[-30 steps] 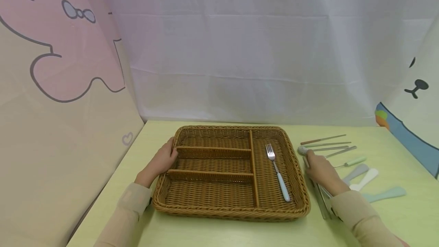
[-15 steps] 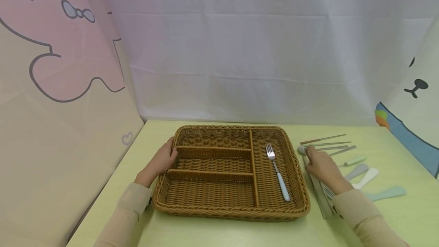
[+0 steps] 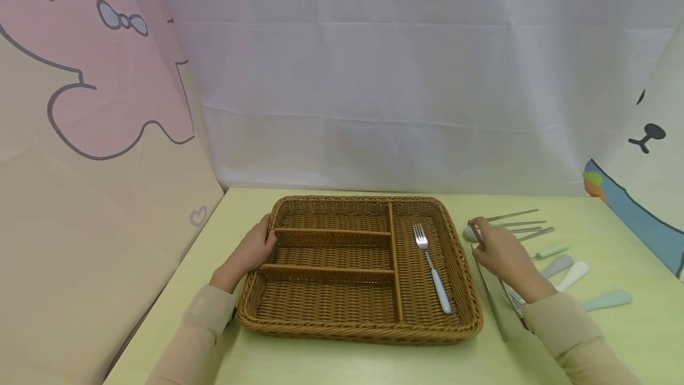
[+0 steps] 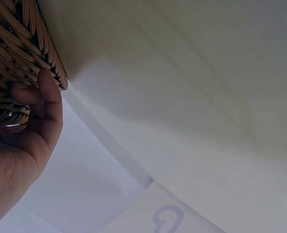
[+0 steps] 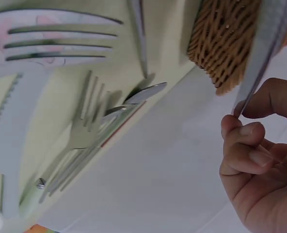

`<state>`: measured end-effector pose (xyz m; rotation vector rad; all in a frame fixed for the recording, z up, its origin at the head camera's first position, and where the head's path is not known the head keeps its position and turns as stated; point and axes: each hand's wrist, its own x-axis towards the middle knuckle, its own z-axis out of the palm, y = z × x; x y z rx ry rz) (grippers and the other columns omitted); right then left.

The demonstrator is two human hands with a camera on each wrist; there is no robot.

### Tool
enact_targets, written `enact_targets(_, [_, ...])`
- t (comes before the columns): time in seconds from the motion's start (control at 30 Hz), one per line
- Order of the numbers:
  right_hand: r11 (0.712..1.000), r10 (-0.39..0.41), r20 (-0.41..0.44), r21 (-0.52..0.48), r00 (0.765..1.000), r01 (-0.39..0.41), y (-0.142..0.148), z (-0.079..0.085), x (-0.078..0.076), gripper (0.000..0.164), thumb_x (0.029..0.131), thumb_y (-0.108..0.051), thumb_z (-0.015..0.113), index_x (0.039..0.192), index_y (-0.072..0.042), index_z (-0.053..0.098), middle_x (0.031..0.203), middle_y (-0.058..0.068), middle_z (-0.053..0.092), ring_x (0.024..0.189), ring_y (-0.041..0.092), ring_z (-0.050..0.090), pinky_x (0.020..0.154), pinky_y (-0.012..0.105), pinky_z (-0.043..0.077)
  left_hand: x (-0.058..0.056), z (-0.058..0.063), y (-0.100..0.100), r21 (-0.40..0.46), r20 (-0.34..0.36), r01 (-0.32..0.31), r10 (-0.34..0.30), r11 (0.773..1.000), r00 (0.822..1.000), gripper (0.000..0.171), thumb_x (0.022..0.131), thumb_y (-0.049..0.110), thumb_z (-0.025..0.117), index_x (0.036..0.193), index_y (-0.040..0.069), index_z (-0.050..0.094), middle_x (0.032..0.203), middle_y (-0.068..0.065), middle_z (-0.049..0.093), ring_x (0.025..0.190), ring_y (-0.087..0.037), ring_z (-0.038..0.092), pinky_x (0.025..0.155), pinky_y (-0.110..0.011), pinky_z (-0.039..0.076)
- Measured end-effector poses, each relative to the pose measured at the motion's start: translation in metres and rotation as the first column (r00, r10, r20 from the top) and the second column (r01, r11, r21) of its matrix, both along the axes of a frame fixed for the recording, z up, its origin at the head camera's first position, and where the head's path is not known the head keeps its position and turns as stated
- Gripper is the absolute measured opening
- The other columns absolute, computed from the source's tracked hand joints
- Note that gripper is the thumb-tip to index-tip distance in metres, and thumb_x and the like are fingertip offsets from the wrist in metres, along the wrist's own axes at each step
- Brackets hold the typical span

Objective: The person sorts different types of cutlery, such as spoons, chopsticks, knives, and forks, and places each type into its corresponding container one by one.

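My left hand [image 3: 253,248] grips the left side of a brown wicker cutlery basket [image 3: 363,330]; the left wrist view shows fingers bent against its weave [image 4: 17,48]. In the basket's right-hand compartment lies a fork [image 3: 435,275] with a pale blue handle. To the right of the basket, my right hand [image 3: 502,257] pinches a long, flat metal table knife [image 5: 267,48] near one end, between thumb and forefinger. The knife slants back under the wrist in the head view. Another slim metal piece [image 3: 490,296] lies on the table between this hand and the basket.
Beyond the right hand, a spoon [image 3: 469,234] and several thin metal utensils lie side by side. Farther right are green [image 3: 553,251], grey [image 3: 558,266], white [image 3: 573,276] and mint [image 3: 609,300] handles. Forks [image 5: 87,116] and a serrated grey knife [image 5: 12,126] show in the right wrist view.
My right hand has pinched the knife and tilted it up off the table, apart from the slim metal piece that lay beside it. The left hand and basket stay put.
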<state>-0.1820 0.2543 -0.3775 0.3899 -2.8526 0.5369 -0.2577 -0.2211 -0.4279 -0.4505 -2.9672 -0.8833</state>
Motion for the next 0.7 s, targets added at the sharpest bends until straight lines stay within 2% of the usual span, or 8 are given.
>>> enact_targets(0.37, [0.995,0.091,-0.080,0.044,0.993,-0.087,-0.026,0.022,0.002,0.048,0.070,0.007,0.056,0.118,0.008,0.045,0.056,-0.002,0.047,0.044,0.009,0.037,0.040,0.026,0.035,0.001,0.001,0.000,0.003,0.005,-0.004,0.004,1.000,1.000,0.056,0.097,0.015,0.032,0.139,-0.014,0.009,0.138,-0.039,0.027,0.124,-0.048,0.032,0.099,-0.061,0.034])
enact_targets(0.5, [0.991,0.125,-0.087,0.048,0.988,-0.122,-0.039,0.030,0.005,0.048,0.070,0.007,0.055,0.117,0.008,0.045,0.053,-0.003,0.044,0.044,0.008,0.034,0.040,0.024,0.033,0.000,0.000,0.000,0.003,0.005,-0.003,0.003,1.000,1.000,0.056,0.097,0.015,0.032,0.139,-0.015,0.009,0.138,-0.039,0.028,0.123,-0.048,0.032,0.099,-0.061,0.034])
enact_targets(0.7, [0.983,0.180,-0.107,0.061,0.978,-0.174,-0.058,0.035,0.005,0.036,0.075,0.009,0.050,0.111,0.007,0.048,0.052,-0.003,0.037,0.043,0.007,0.027,0.040,0.023,0.026,0.001,0.000,-0.001,0.009,0.007,-0.005,0.005,1.000,1.000,0.056,0.097,0.015,0.032,0.139,-0.014,0.009,0.139,-0.039,0.027,0.124,-0.048,0.032,0.099,-0.061,0.034])
